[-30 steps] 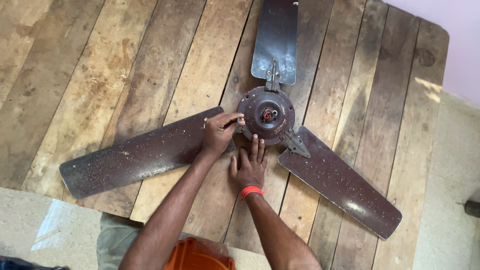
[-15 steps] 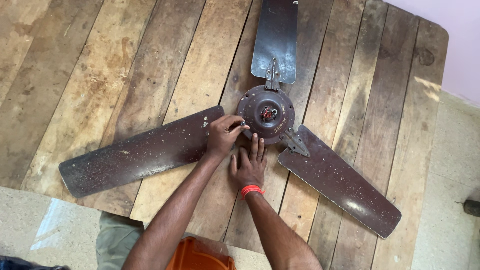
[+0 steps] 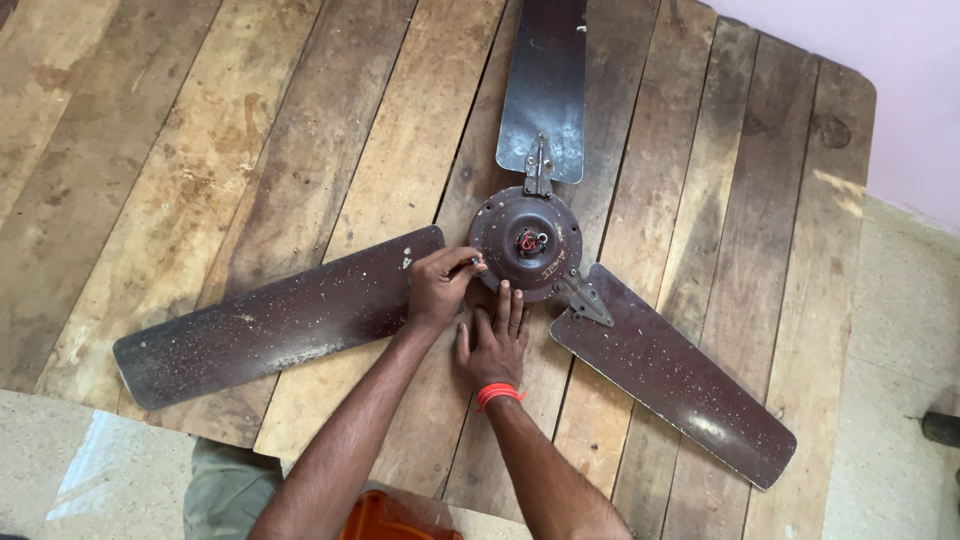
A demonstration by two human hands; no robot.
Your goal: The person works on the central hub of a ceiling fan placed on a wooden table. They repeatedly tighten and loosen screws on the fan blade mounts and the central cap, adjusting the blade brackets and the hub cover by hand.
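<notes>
A dusty brown ceiling fan lies flat on a plank table [image 3: 300, 120]. Its round motor hub [image 3: 527, 243] carries three blades: one pointing left [image 3: 270, 325], one pointing away [image 3: 548, 85], and one to the lower right [image 3: 675, 375]. My left hand [image 3: 438, 287] rests on the inner end of the left blade, its fingertips pinched on a small dark fastener [image 3: 476, 262] at the hub's rim. My right hand [image 3: 495, 342], with a red band at the wrist, lies flat on the wood, fingers spread and touching the hub's near edge.
The table's near edge runs just below my arms, with pale floor [image 3: 60, 470] beyond it. A pink wall [image 3: 880, 70] stands at the far right, with tiled floor [image 3: 900, 350] along the table's right edge. An orange object [image 3: 385, 518] sits at the bottom of the view.
My left hand's fingers have shifted slightly at the hub's rim. The right hand and the fan have stayed in place.
</notes>
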